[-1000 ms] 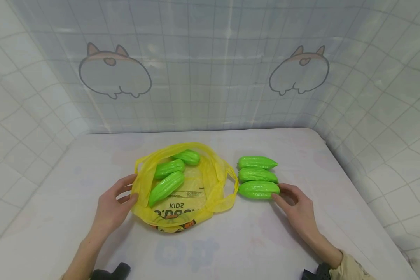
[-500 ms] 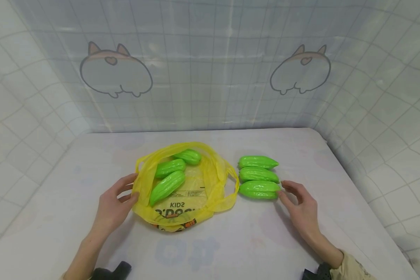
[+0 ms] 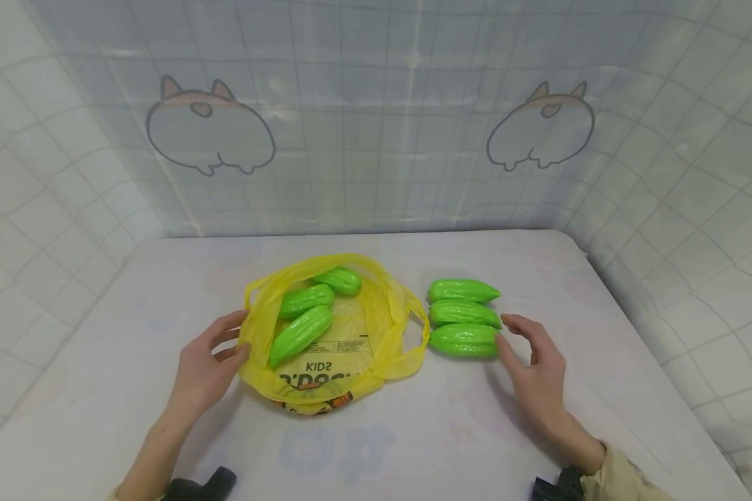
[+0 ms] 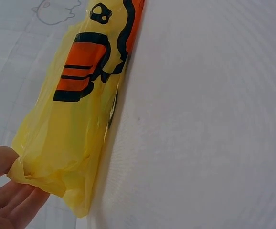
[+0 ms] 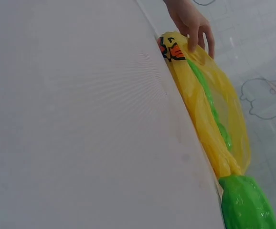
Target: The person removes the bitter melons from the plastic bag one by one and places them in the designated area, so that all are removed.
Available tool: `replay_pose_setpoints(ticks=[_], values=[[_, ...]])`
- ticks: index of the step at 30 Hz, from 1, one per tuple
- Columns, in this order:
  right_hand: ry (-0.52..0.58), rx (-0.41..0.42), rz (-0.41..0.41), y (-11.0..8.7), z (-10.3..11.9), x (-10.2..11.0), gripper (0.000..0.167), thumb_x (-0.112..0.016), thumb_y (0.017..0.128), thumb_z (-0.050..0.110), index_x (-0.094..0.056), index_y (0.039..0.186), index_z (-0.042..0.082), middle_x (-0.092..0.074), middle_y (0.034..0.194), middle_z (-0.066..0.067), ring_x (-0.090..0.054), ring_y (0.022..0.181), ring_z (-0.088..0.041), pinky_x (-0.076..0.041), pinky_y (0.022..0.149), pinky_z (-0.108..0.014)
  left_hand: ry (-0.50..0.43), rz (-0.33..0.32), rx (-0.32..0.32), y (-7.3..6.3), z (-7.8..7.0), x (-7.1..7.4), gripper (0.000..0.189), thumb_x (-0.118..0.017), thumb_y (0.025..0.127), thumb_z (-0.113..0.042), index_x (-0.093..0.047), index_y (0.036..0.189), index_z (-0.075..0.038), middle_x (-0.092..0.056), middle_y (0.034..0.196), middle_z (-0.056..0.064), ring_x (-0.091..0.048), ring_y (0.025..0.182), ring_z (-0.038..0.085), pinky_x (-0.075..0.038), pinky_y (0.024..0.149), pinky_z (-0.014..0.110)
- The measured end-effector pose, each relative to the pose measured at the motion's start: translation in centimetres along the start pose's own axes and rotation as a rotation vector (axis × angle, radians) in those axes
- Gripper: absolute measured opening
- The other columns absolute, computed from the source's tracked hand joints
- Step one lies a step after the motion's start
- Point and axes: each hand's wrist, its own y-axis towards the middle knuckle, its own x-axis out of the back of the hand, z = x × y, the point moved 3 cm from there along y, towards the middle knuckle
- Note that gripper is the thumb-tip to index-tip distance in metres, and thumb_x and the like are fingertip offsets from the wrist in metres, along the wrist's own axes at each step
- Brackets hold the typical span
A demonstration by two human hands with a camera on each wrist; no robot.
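Note:
A yellow plastic bag (image 3: pixel 376 348) lies on the table with its mouth spread wide and printed lettering inside. Several glossy, ribbed green gourd-like vegetables (image 3: pixel 301 335) rest in it. On the left, my left hand (image 3: pixel 205 365) holds the bag's rim; the left wrist view has its thumb and fingers (image 4: pixel 16 202) on either side of the yellow film. Outside the bag, to its right, three similar green gourds (image 3: pixel 465 340) lie in a stacked row. My right hand (image 3: pixel 535 369) is at their right ends, thumb and fingers spread apart, gripping nothing.
A white patterned cloth (image 3: pixel 413 445) covers the table. Tiled-look sheets with cartoon outlines (image 3: pixel 209 132) hang at the back and sides. One bag handle loop (image 3: pixel 418 334) reaches close to the loose gourds.
My right hand has drawn off the nearest gourd's right end, its fingers parting and shifting slightly away from me. The left hand and bag stay in place.

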Motion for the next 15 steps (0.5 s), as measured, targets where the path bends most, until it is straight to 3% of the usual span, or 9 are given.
replay_pose_setpoints(ticks=[8, 12, 15], values=[[0.036, 0.108, 0.008, 0.2, 0.9, -1.9, 0.04, -0.068, 0.072, -0.026, -0.064, 0.11, -0.016, -0.065, 0.104, -0.031, -0.061, 0.101, -0.013, -0.049, 0.095, -0.016, 0.004, -0.002, -0.004, 0.0, 0.0, -0.1, 0.053, -0.062, 0.096, -0.007, -0.049, 0.147, -0.013, -0.054, 0.145, 0.014, -0.058, 0.121, 0.034, -0.057, 0.09, 0.025], [0.043, 0.109, 0.028, -0.2, -0.1, -3.2, 0.041, -0.07, 0.072, -0.024, -0.065, 0.111, -0.012, -0.066, 0.106, -0.027, -0.06, 0.102, -0.009, -0.049, 0.095, -0.015, 0.0, -0.006, -0.011, 0.0, 0.0, -0.1, 0.052, -0.062, 0.096, -0.007, -0.05, 0.146, -0.013, -0.054, 0.144, 0.015, -0.059, 0.121, 0.034, -0.055, 0.087, 0.011], [0.058, 0.092, 0.067, -0.6, -1.0, -4.2, 0.042, -0.073, 0.075, -0.019, -0.066, 0.115, -0.008, -0.067, 0.11, -0.023, -0.061, 0.104, -0.014, -0.049, 0.096, -0.016, 0.006, -0.008, -0.013, 0.0, -0.1, 0.0, 0.052, -0.061, 0.095, -0.006, -0.05, 0.146, -0.012, -0.054, 0.144, 0.015, -0.059, 0.12, 0.034, -0.055, 0.087, 0.013]])
